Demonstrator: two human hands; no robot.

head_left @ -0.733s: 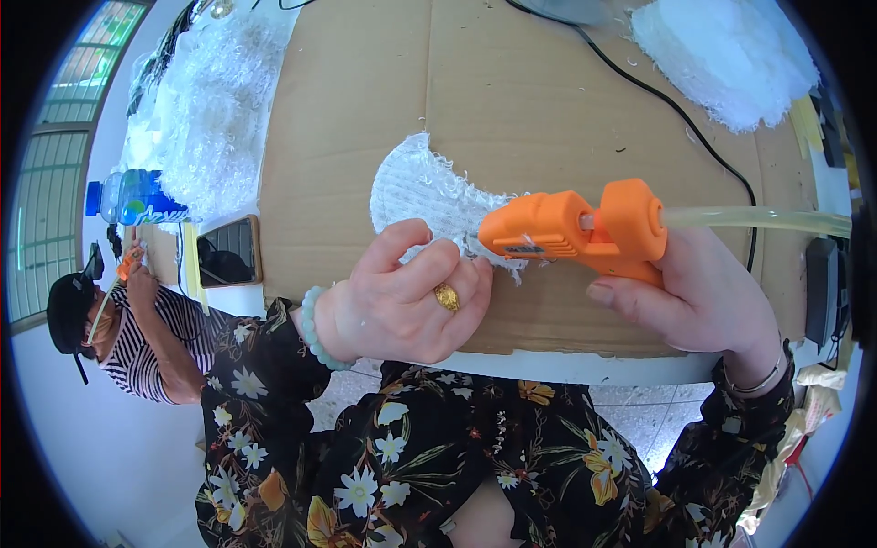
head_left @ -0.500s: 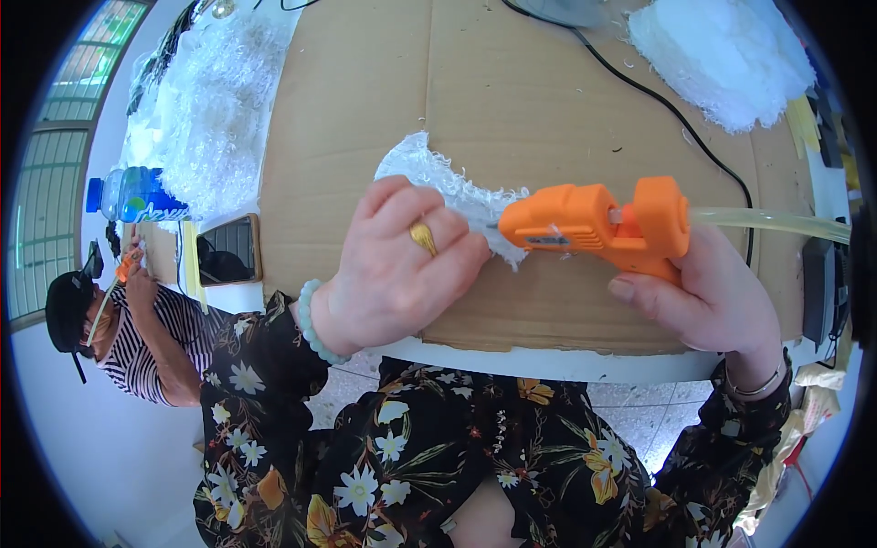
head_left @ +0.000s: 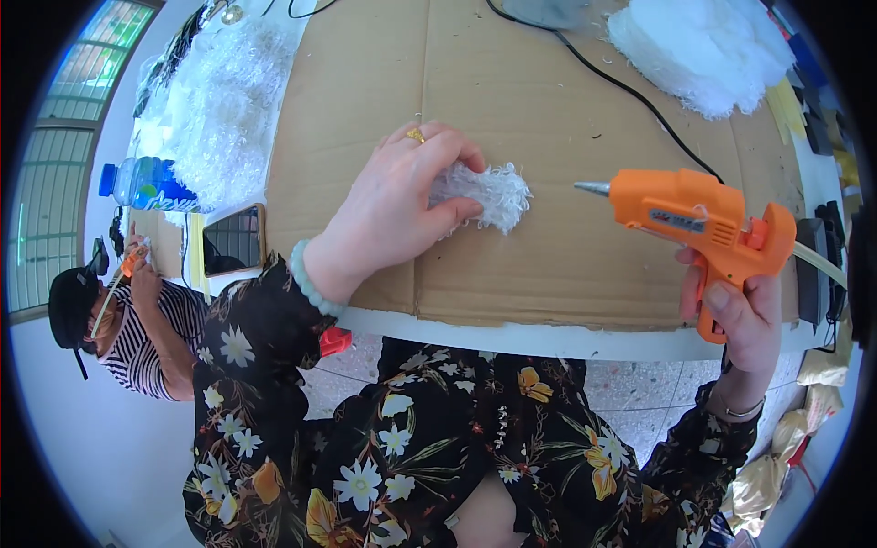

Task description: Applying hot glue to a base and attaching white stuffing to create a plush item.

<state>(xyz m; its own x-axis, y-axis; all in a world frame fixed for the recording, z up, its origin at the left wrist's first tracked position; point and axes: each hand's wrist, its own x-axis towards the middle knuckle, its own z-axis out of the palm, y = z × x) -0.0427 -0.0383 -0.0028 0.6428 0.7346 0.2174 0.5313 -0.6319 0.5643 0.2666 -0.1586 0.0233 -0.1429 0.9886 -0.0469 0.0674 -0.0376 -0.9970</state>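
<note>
My left hand (head_left: 402,187) curls over a white, fringed piece of fuzzy material (head_left: 501,196) on the cardboard, thumb and fingers gripping its left part. Much of the piece is hidden under the palm. In my right hand (head_left: 735,306) is an orange hot glue gun (head_left: 694,219), held by its handle above the right side of the table. Its metal nozzle points left toward the fuzzy piece, with a gap between them. A pale yellow glue stick (head_left: 816,263) sticks out of the gun's back end.
Brown cardboard (head_left: 356,119) covers the table. A heap of white stringy fluff (head_left: 224,110), a blue-labelled bottle (head_left: 151,183) and a phone (head_left: 235,240) lie at left. Far right sits white stuffing (head_left: 703,50), near a black cord (head_left: 621,89). At left, a co-worker (head_left: 151,338) holds another glue gun.
The glue gun has moved right, away from the white piece. My left hand has changed its grip on that piece, which was spread flat and now looks folded and bunched.
</note>
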